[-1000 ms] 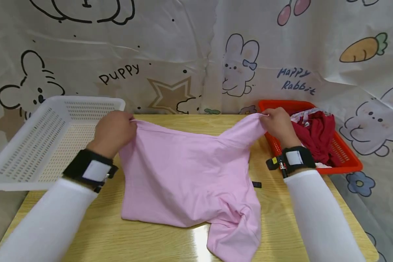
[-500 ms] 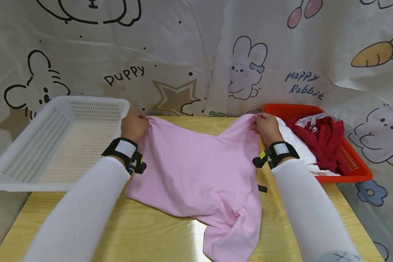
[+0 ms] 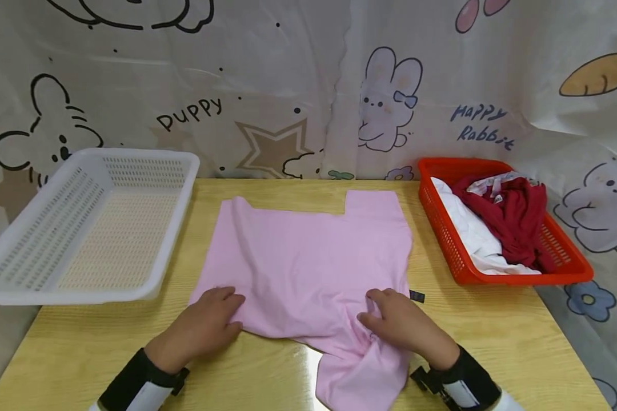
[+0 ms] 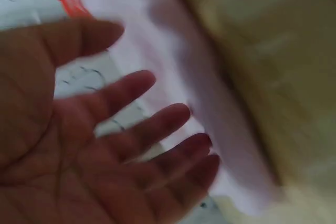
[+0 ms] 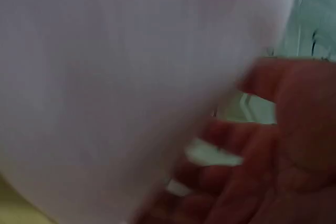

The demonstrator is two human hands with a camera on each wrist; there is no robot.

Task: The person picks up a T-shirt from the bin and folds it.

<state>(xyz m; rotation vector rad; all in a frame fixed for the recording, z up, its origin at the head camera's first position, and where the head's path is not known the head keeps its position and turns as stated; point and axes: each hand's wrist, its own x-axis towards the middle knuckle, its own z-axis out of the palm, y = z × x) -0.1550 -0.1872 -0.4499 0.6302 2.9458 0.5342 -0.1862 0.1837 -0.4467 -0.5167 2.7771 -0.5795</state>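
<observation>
A pink shirt (image 3: 298,251) lies sideways on the table, one sleeve spread at its far right. Its near right part is bunched, and a small black label (image 3: 417,296) sticks out from the right edge. My left hand (image 3: 208,322) is at the near left corner, fingers spread and loosely bent; the left wrist view shows nothing gripped, with the cloth (image 4: 184,61) just beyond the fingertips. Over the bunched folds is my right hand (image 3: 398,319), thumb and fingers apart. In the blurred right wrist view, cloth (image 5: 115,77) covers part of its fingers.
A white perforated basket (image 3: 172,228) stands at the left of the wooden table (image 3: 267,382). On the right, a red basket (image 3: 442,240) holds dark red clothing (image 3: 519,217) and white clothing (image 3: 468,228). A printed curtain (image 3: 288,68) hangs behind.
Both hands have let go of the shirt's far corners and come back toward the near edge. The far edge and sleeve have settled flat on the table.
</observation>
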